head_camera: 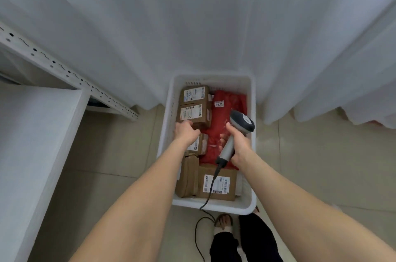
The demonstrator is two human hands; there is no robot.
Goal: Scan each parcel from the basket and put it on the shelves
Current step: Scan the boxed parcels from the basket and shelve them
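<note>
Cardboard parcels fill the white basket on the floor, with one red bag along its right side. Our left hand reaches in, fingers curled over the near edge of a brown box by the left wall. The box is not lifted yet and sits tight between the box behind it and the small box in front. Our right hand is wrapped round the handle of the scanner, whose head hovers over the red bag, not aimed at the box label. Both hands are busy.

Risks as we judge them:
- A one-handed edge grip could slip as the box leaves the tight row, dropping it back or tipping a neighbour.
- The scanner may read the wrong label, since several face up close together.
- The cable trails over the near rim to the floor beside our foot. A step toward the shelves on the left could snag it and yank the scanner.
</note>
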